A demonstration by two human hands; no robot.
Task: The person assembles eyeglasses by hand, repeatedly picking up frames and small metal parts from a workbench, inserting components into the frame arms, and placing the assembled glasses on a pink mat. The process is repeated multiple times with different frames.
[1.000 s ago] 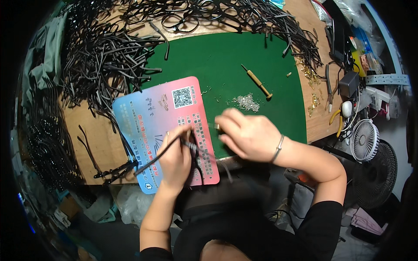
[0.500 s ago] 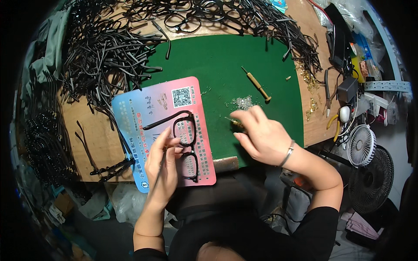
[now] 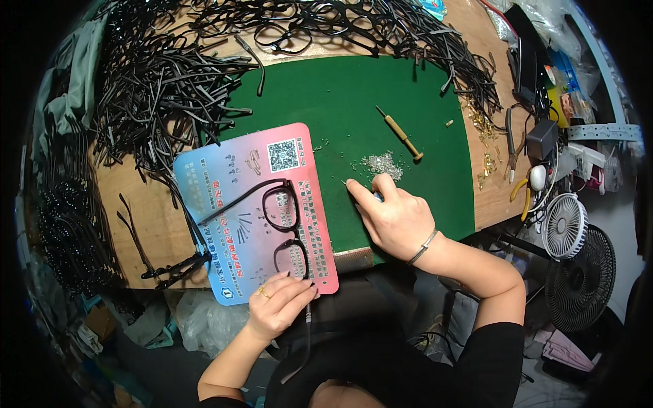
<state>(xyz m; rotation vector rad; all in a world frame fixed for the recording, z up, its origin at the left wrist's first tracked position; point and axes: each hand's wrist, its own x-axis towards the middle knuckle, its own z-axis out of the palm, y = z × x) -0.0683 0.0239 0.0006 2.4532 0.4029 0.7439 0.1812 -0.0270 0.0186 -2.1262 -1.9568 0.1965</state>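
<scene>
A black eyeglass frame (image 3: 297,235) lies over a pink and blue printed mat (image 3: 324,255), one temple reaching out to the left. My left hand (image 3: 277,304) is closed on its near end, by the hinge. From under those fingers a second temple (image 3: 304,347) hangs past the table edge. My right hand (image 3: 398,216) is closed around a slim tool with a thin metal tip (image 3: 345,181); the palm hides most of its handle. The tip points left, just short of a heap of tiny screws (image 3: 382,165). Beyond them lies a brass screwdriver (image 3: 403,137).
Loose black temples (image 3: 170,95) are piled at the left, and black frames (image 3: 326,24) line the far edge. Brass-coloured small parts (image 3: 487,166) and pliers (image 3: 511,146) lie right of the green mat (image 3: 435,197). A white fan (image 3: 564,226) stands at the right.
My left hand has moved down to the frame's near end, where a temple now hangs. My right hand has lowered to the green mat with its tool, near the screws.
</scene>
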